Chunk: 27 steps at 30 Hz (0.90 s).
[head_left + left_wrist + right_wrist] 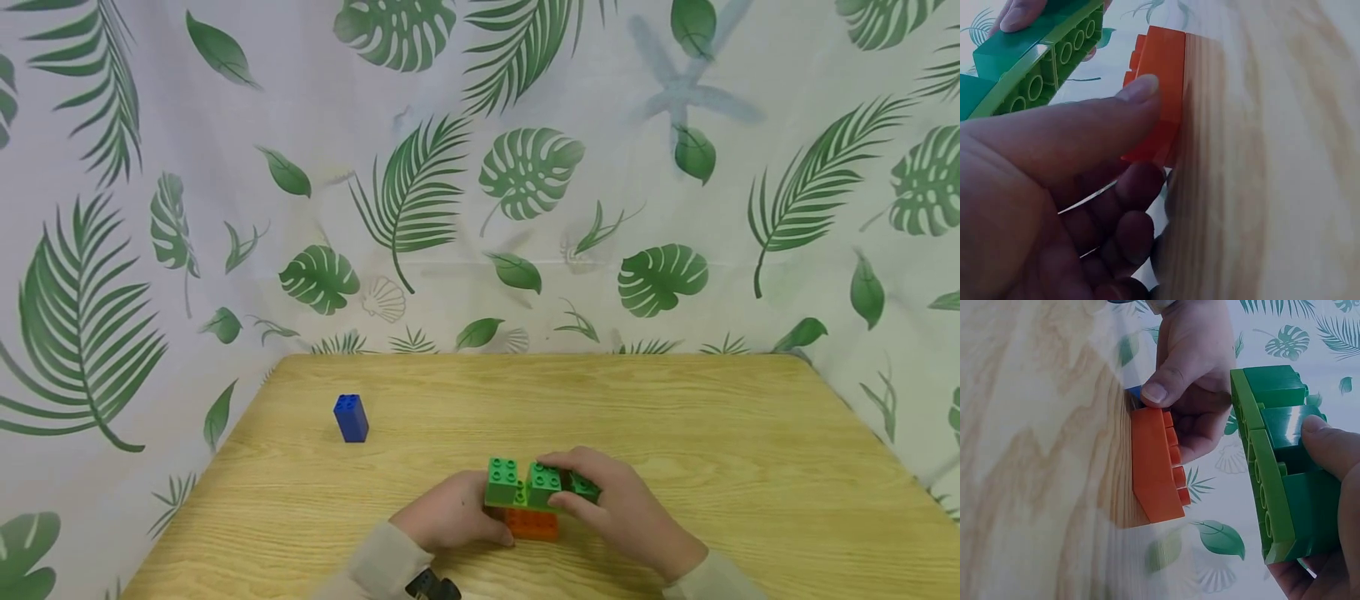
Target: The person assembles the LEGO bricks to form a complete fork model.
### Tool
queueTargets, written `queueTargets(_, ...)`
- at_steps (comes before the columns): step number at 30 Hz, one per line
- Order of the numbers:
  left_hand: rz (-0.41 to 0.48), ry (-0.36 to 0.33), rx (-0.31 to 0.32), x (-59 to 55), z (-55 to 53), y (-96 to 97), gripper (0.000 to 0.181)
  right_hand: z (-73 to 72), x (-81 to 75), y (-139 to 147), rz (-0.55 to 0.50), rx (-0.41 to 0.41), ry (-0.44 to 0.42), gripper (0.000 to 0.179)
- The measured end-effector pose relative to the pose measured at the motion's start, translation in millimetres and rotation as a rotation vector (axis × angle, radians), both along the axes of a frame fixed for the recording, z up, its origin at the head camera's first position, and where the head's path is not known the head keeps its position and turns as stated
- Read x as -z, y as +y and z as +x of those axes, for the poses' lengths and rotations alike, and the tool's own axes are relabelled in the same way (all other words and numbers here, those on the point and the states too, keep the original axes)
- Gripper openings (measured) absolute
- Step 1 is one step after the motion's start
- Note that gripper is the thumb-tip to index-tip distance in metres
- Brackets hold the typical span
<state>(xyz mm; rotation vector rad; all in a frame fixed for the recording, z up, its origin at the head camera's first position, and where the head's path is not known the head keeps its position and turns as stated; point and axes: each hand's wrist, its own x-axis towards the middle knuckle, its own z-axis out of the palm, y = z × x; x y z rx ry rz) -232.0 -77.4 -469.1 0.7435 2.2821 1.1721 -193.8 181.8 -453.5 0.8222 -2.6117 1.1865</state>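
An orange toy brick (534,525) rests on the table, its studs facing up. My left hand (456,512) pinches it at its left end; in the left wrist view the thumb lies against the orange brick (1171,87). Just above it, apart from its studs, is a block assembly: light green bricks (1259,469) underneath with several dark green bricks (502,479) fixed on top. My right hand (630,512) grips this assembly by its right part, thumb on the near side. A gap between the light green underside and the orange studs shows in the right wrist view.
A tall blue brick (352,419) stands upright on the wooden table (645,408), further back and to the left. Behind the table and along its sides hangs a white cloth (442,325) with green leaf prints.
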Motion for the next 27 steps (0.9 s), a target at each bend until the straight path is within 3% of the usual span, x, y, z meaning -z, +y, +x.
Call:
queueTargets(4, 0.032, -0.012, 0.016, 0.2, -0.7, -3.9, 0.051, 0.0, -0.9, -1, -0.002, -0.007, -0.005, 0.041)
queueTargets(7, 0.061, -0.023, 0.011, -8.6, -2.9, -11.5, 0.053, -0.1, -1.5, -1, -0.011, -0.009, -0.017, 0.041)
queueTargets(13, 0.01, 0.117, -0.009, -35.0, -2.4, -21.3, 0.063, 0.3, -4.9, -1, -0.057, 0.002, -0.066, 0.041)
queueTargets(16, 0.025, 0.131, 0.007, -42.5, 2.5, -19.6, 0.062, -0.2, -4.8, -1, -0.046, -0.003, -0.043, 0.041)
queueTargets(20, 0.037, 0.147, 0.011, -45.9, 6.8, -14.2, 0.052, -0.9, -2.7, -2, -0.014, -0.036, -0.004, 0.039)
queueTargets(27, -0.061, 0.193, 0.0, -42.5, 5.6, -12.5, 0.037, -0.8, 1.8, -5, 0.076, -0.081, -0.009, 0.042)
